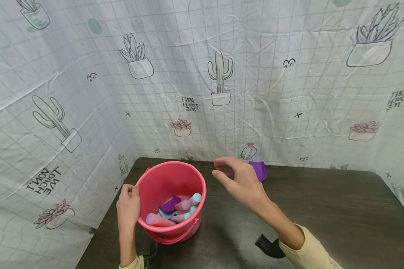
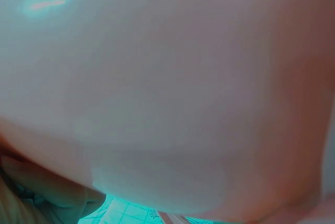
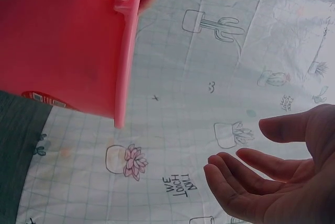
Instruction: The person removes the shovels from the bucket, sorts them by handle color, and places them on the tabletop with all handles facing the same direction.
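Note:
A pink bucket (image 1: 170, 177) stands at the left of the table, its handle hanging down the near side. Inside lie several pink and aqua round-ended sticks (image 1: 159, 219) and a purple piece (image 1: 170, 204). My left hand (image 1: 128, 204) grips the left rim, fingers curled over the edge; close up, the bucket's wall (image 2: 172, 103) fills most of the left wrist view. To the right of the bucket, my right hand (image 1: 240, 179) is raised with nothing in it. Its fingers (image 3: 235, 190) are loosely bent and the thumb stands apart from them, away from the rim.
A purple piece (image 1: 260, 171) lies at the table's back edge, partly behind my right hand. By the right forearm is a black curved object (image 1: 271, 246). A cloth printed with cacti (image 1: 220, 78) hangs behind and beside the dark table (image 1: 323, 209).

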